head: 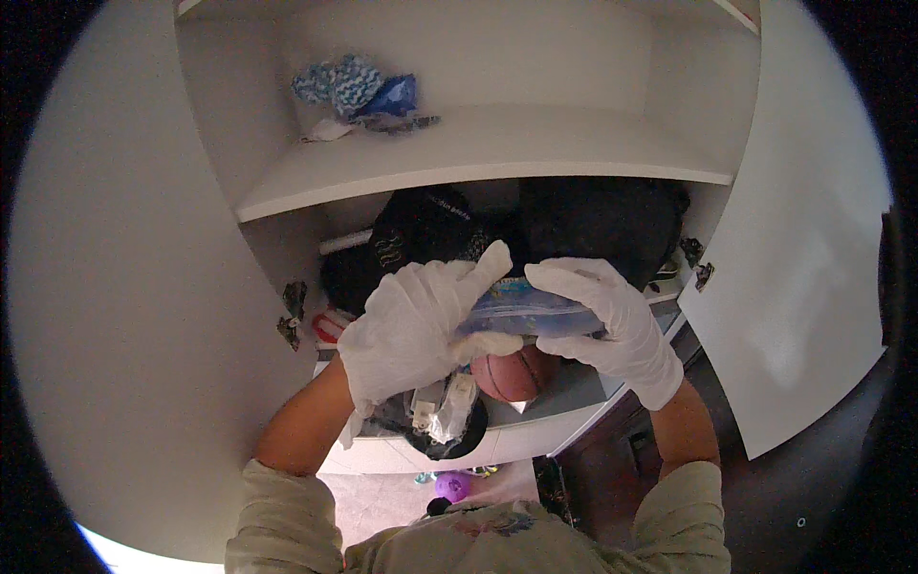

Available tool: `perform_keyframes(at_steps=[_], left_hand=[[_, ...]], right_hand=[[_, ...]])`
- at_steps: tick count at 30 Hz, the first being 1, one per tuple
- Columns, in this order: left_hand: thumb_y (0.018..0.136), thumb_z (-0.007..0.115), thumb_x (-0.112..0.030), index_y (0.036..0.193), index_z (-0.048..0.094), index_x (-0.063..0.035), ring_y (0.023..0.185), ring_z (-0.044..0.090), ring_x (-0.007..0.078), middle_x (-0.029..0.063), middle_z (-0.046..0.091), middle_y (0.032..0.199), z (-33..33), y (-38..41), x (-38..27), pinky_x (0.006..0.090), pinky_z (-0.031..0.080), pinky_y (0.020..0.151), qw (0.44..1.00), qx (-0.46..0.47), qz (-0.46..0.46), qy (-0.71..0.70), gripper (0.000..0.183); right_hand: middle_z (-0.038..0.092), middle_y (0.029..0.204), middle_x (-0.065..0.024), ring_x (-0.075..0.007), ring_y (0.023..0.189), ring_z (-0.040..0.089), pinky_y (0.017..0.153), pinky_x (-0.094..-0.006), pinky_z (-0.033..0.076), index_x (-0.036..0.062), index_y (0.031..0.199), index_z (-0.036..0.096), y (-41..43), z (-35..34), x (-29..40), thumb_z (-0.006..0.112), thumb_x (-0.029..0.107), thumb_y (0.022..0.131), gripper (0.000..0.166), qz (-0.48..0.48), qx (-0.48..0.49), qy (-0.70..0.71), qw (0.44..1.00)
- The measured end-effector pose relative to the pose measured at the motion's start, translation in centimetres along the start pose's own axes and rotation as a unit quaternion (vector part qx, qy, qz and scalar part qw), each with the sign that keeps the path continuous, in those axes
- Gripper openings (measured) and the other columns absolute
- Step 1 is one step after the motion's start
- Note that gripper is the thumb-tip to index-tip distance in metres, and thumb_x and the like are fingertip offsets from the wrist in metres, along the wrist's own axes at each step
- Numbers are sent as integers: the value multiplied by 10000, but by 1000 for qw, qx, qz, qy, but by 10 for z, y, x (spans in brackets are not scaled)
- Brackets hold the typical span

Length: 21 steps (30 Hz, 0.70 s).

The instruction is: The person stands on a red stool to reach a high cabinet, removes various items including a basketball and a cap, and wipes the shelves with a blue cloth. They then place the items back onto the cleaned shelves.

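Between my two white-gloved hands is a bluish translucent plastic pouch (534, 312) with a pale strip across it. My left hand (416, 323) grips its left end, thumb above and fingers below. On the other side, my right hand (609, 316) pinches the right end in the same way. Right under the pouch, partly hidden by it, sits an orange-brown basketball (513, 377). Below my left hand is a dark round container (459, 438) with clear plastic packages (452, 409) in it. Behind my hands, black bags (430, 222) fill the lower cupboard compartment.
A cupboard shelf (488, 154) crosses above my hands, bearing a blue-and-white knitted cloth (341, 82) and a blue packet (393, 95). Cupboard doors stand open at left (122, 287) and right (782, 251). On the floor below lies a purple ball (452, 486).
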<state>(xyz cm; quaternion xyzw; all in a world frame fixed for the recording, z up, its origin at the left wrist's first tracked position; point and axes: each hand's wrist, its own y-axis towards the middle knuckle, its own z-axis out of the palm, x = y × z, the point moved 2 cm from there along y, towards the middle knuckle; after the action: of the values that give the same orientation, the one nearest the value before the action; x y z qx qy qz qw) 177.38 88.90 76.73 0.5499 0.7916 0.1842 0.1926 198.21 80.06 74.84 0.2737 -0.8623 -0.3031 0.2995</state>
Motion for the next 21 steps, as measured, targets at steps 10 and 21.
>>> perform_keyframes(at_steps=[10,21], left_hand=[[856,607,-504,1306,469,-13,713,612,303,136,613,863,-26,9,-16,402,480,651,982,-49,73,166,679],[842,634,-496,1350,397,-32,845,628,321,129,618,1042,-17,25,-1,428,486,776,986,-27,62,155,728]], right_hand=[[624,1132,-128,-289,1009,618,867,-345,499,172,1373,522,12,-16,11,760,252,797,628,-10,-4,-8,1000],[587,1189,-133,-254,1074,599,933,-330,467,117,1299,576,21,-25,20,789,156,765,576,98,-24,31,994]])
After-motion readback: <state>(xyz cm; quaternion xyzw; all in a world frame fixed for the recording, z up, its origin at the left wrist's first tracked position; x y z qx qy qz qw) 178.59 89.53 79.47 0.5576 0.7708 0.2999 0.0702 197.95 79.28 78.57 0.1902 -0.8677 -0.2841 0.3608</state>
